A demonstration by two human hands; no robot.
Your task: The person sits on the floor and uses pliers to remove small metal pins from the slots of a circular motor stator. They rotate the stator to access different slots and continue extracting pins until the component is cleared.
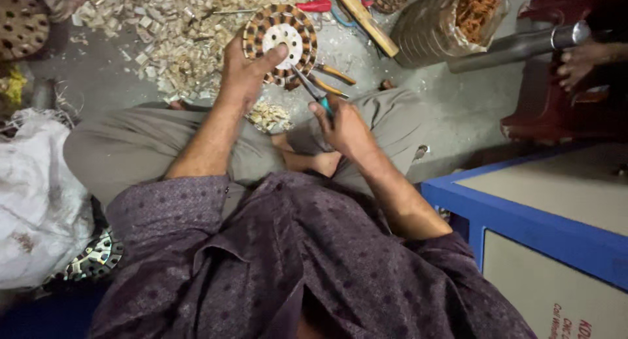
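Note:
I sit cross-legged on the floor. My left hand (243,74) holds a round motor stator (280,44) with copper windings and a white centre, thumb across its face. My right hand (343,126) grips teal-handled pliers (313,90) whose tip points into the lower rim of the stator.
A heap of pale insulation scraps (176,31) lies on the floor ahead. Orange-handled pliers (333,77), a wooden stick (366,18), a red-handled tool (314,5) and a bag of copper wire (458,18) sit nearby. A blue cabinet (523,221) stands right, a white sack (36,195) left. Another person's foot (579,61) rests at right.

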